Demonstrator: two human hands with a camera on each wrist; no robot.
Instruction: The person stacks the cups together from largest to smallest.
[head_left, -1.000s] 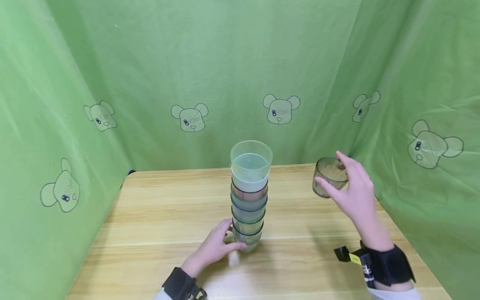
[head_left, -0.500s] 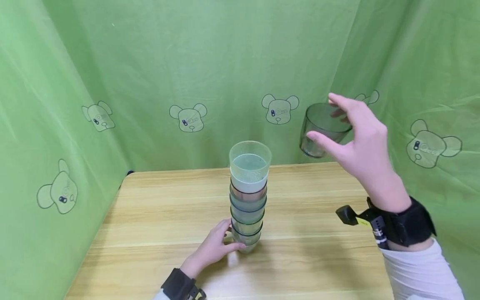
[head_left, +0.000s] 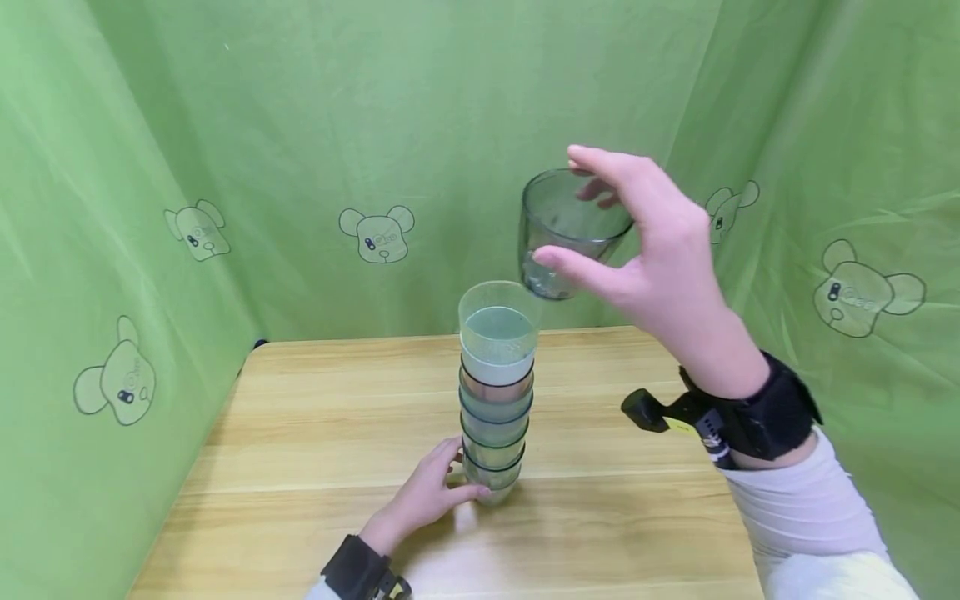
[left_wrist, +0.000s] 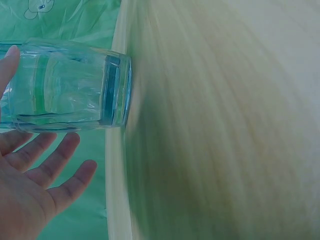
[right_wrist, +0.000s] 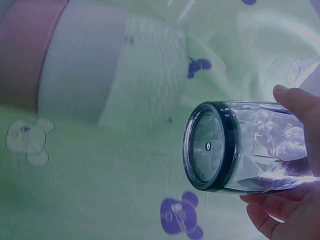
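A tall stack of nested, tinted tumblers (head_left: 495, 408) stands upright on the wooden table. Low on its left side, my left hand (head_left: 427, 492) holds the stack between thumb and fingers. The left wrist view shows the clear, thick-based bottom tumbler (left_wrist: 75, 90) with thumb and fingertips at its sides. Up in the air, my right hand (head_left: 660, 233) grips a grey-tinted tumbler (head_left: 558, 242) near its rim. It is slightly tilted, mouth up, just above and right of the stack's top. Its round base (right_wrist: 207, 145) shows in the right wrist view, apart from the stack.
The wooden table (head_left: 322, 417) has its far edge behind the stack. Green cloth (head_left: 450, 108) printed with bear heads hangs at the back and both sides. Black bands with small cameras sit on both wrists.
My right hand has lifted the grey tumbler off from low over the table's right side, then carried it left toward the stack's top. The left hand and the stack have stayed in place.
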